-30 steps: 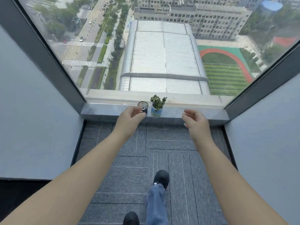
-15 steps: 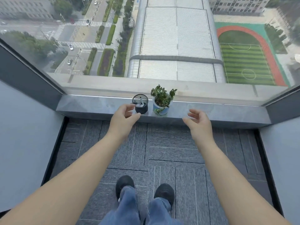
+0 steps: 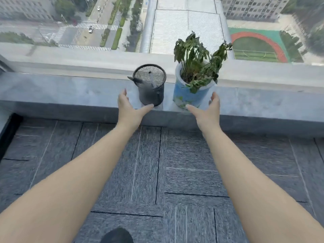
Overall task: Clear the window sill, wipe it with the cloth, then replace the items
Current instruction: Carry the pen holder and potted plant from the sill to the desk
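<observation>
A black mesh pen holder (image 3: 151,85) with a couple of pens in it stands on the grey window sill (image 3: 70,92). Right beside it stands a wilted green plant in a blue and white pot (image 3: 192,94). My left hand (image 3: 128,109) is open at the holder's left, its thumb tip at the holder's base. My right hand (image 3: 207,110) is open around the pot's lower right, with its thumb near the pot's base. Neither hand grips anything. No cloth is in view.
Large window glass (image 3: 122,23) rises straight behind the sill, with a street and buildings far below. Grey carpet tiles (image 3: 157,172) cover the floor in front of the sill. My shoe tip (image 3: 117,235) shows at the bottom edge.
I have come closer to the sill. Both hands reached forward and spread, the left to the pen holder and the right to the plant pot.
</observation>
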Tool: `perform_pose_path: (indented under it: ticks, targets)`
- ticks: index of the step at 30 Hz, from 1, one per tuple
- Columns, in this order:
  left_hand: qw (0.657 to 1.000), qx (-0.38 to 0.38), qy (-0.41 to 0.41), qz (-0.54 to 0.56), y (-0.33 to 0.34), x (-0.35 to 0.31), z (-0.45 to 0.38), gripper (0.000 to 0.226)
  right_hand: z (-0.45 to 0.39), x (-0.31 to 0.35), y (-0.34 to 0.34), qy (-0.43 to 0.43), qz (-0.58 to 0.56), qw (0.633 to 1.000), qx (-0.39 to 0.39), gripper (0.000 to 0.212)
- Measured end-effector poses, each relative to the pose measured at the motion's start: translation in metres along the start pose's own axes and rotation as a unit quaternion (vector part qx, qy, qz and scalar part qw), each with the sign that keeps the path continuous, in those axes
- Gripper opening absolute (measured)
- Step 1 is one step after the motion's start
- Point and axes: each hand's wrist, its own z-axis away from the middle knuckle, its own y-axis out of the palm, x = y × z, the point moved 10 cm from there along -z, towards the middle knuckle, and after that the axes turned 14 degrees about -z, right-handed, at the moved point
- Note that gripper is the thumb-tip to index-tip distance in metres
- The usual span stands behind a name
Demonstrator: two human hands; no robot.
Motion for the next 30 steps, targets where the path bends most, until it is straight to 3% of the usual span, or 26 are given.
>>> perform_pose_path:
  ticks: [6,10,12,21,26,30]
  targets:
    - [0.999,0.024,0.014,0.037,0.027,-0.003,-0.041,0.1,-0.039,-0.013,0.015,-0.029,-0.053,0.997,-0.041,0.113]
    - [0.998,0.012,0.017,0.066,0.03,-0.006,-0.058,0.067,-0.055,-0.016,0.022,-0.06,-0.069,0.994,-0.058,0.118]
    - [0.997,0.01,0.029,0.076,0.031,-0.01,-0.063,0.065,-0.058,-0.018,0.024,-0.058,-0.073,0.994,-0.06,0.119]
    - [0.997,-0.02,0.06,0.038,0.031,-0.013,-0.069,0.067,-0.059,-0.008,0.015,-0.127,-0.059,0.987,-0.081,0.083]
    - [0.996,-0.018,0.075,0.041,0.025,-0.017,-0.061,0.061,-0.053,0.001,0.013,-0.148,-0.046,0.983,-0.094,0.086]
    - [0.997,-0.005,0.057,0.052,0.012,-0.019,-0.043,0.074,-0.033,0.013,0.014,-0.136,-0.03,0.986,-0.09,0.089]
